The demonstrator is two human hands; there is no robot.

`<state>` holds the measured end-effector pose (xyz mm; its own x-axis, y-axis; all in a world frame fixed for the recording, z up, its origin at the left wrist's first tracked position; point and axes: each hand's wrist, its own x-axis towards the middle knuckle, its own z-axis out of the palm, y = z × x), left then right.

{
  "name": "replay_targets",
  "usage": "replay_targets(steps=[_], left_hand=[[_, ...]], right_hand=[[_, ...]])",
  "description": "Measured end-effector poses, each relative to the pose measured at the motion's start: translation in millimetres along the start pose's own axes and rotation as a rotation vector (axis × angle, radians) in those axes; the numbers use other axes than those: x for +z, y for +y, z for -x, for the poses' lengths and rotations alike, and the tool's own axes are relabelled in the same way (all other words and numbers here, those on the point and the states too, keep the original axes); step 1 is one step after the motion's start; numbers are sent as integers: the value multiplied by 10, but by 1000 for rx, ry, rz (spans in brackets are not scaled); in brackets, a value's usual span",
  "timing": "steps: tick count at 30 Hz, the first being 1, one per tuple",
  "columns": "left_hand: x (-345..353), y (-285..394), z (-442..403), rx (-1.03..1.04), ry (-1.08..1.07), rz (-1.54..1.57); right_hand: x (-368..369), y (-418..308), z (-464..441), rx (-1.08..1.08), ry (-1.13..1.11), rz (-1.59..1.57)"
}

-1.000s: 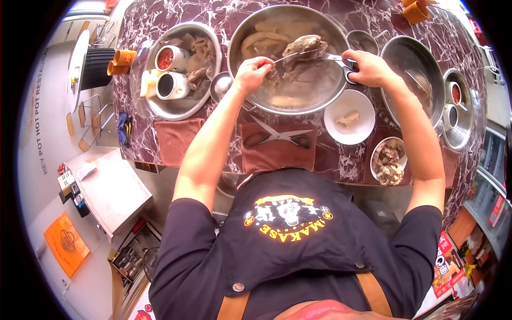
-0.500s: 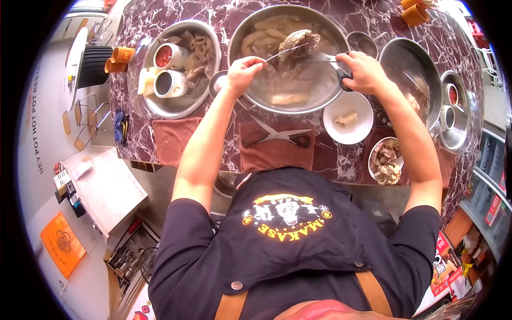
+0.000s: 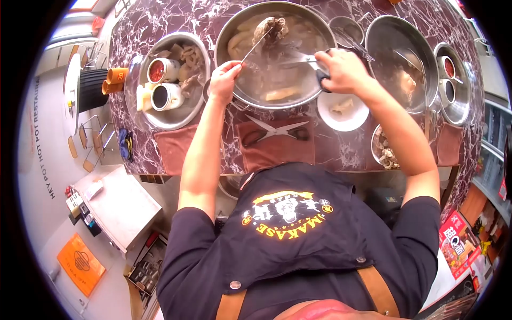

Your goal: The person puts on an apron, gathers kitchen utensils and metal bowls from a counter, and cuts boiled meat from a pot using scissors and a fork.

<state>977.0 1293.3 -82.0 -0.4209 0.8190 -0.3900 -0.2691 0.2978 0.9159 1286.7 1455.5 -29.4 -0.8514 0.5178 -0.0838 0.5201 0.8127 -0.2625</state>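
My left hand (image 3: 224, 80) pinches the end of a thin metal rod (image 3: 255, 46). At its far end a brownish, rough lump of meat (image 3: 272, 32) is held over the large metal pot (image 3: 266, 105). My right hand (image 3: 344, 69) is wrapped round the dark handles of a pair of scissors (image 3: 298, 60). The scissor blades point left over the pot, below the meat, and look slightly apart. Pale long pieces lie in the cloudy liquid, one pale piece (image 3: 282, 94) near the front rim. Steam blurs the pot's middle.
A second pair of scissors (image 3: 277, 130) lies on a brown cloth (image 3: 250, 152). White bowl (image 3: 344, 122) and a bowl of cut meat (image 3: 385, 149) stand at front right. Left is a metal tray (image 3: 176, 127) with two jars and meat; right, another metal pot (image 3: 397, 21).
The view has shifted. The meat lump, seen near the scissor tips before, now sits farther back and left of them, and the rod points more steeply away from me.
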Motion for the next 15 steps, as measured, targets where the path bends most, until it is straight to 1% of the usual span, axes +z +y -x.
replay_targets(steps=[1,2,4,5,6,7,9,10,12,13,15], left_hand=[[-3,-41,-19,9,-22,3],[-15,-85,-31,16,-42,6],[4,-76,-46,12,-37,6],[0,-79,-44,16,1,27],[6,-61,-26,17,39,49],[-8,-13,-16,-17,90,54],[-118,25,-62,-33,61,101],[-170,24,-87,-42,30,110],[-155,19,-99,-41,17,106],[-115,41,-81,-41,29,84],[-69,72,-61,-35,20,15]], right_hand=[[21,-134,-50,30,-18,3],[171,-196,-85,33,44,25],[356,-251,-87,43,92,-45],[404,-202,-60,71,19,-84],[358,-187,-26,75,20,-89],[306,-162,30,65,38,-95],[319,-35,117,42,117,-82],[222,-36,116,79,90,-88],[47,-106,64,132,41,9],[43,-143,1,138,47,7],[58,-203,-157,157,-17,-30]])
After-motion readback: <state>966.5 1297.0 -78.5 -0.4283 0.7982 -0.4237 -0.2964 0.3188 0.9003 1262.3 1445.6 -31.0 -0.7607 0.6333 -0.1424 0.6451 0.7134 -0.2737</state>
